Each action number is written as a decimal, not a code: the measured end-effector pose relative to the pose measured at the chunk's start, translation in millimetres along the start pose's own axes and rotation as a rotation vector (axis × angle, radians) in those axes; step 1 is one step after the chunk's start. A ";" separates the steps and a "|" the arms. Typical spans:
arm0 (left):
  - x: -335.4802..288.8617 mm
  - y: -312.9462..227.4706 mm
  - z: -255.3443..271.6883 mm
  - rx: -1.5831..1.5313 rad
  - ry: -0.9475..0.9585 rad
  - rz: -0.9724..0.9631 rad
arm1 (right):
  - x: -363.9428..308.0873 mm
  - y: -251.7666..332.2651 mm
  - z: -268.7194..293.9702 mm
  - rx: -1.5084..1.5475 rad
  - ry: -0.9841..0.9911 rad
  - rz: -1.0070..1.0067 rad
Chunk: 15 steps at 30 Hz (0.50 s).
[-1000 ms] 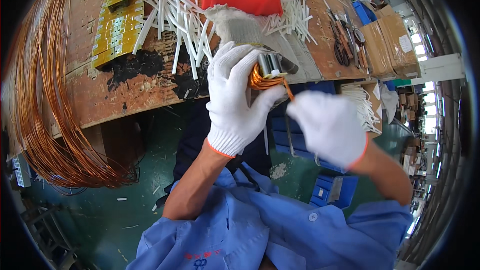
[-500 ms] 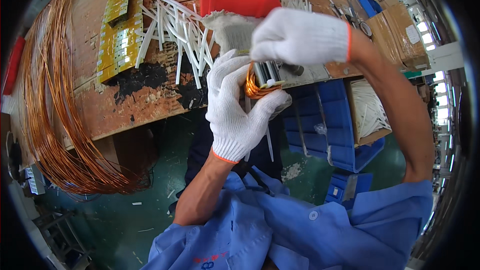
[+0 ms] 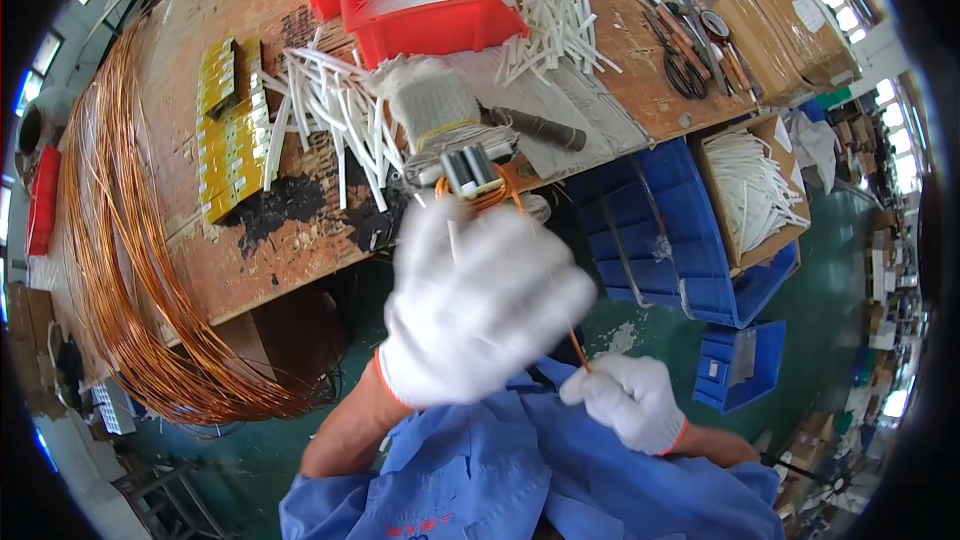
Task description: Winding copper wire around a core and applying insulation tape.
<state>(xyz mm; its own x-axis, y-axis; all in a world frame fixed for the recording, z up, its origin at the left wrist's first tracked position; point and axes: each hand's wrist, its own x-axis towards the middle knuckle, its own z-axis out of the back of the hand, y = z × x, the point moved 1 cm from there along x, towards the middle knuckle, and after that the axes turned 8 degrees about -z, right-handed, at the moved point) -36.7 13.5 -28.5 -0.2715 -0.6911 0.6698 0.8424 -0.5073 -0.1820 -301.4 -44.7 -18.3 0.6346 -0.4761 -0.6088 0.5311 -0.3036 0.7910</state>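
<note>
My right hand [image 3: 632, 400], in a white knit glove, is close to my body at the lower right. Its fingers are closed on a copper-coloured wire [image 3: 577, 348]. That wire runs up past my left hand towards a small coil of copper wire [image 3: 487, 199]. The coil is wound at a part with grey metal cores [image 3: 468, 170] by the bench edge. In front of the coil is my left hand [image 3: 480, 305], gloved too and smeared by motion, so its fingers cannot be made out. Behind the cores stands a cloth-wrapped block [image 3: 435, 105].
A long bundle of copper wire [image 3: 125, 270] hangs over the bench's left side. White sleeves [image 3: 345, 115], yellow-taped parts [image 3: 232, 140] and a red bin [image 3: 435, 28] lie beyond. Scissors [image 3: 685, 70] are at the right. Below them stands a blue crate [image 3: 640, 230].
My right hand has come down from above the coil towards my body, and wire now stretches to it. My left hand has shifted from around the coil to in front of it.
</note>
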 end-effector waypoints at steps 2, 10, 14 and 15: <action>6.6 -18.1 -14.3 -0.019 0.032 -0.262 | -7.1 -17.6 5.8 0.214 0.137 -0.112; 23.0 -18.3 -32.6 -0.135 0.194 -0.348 | 108.3 9.8 121.8 -0.175 -0.023 0.156; 33.0 -17.8 -28.5 -0.110 0.220 -0.345 | 240.5 47.5 195.2 -0.391 -0.727 0.534; 37.5 -19.5 -23.7 -0.117 0.266 -0.334 | 267.4 62.7 208.9 -0.576 -0.849 0.507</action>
<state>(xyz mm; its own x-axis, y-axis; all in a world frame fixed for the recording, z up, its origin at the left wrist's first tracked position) -74.2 -14.7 -16.9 -0.6433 -0.5798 0.4999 0.6338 -0.7697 -0.0772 -215.7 -363.5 -118.9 0.3820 -0.9059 0.1831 0.6394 0.4021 0.6554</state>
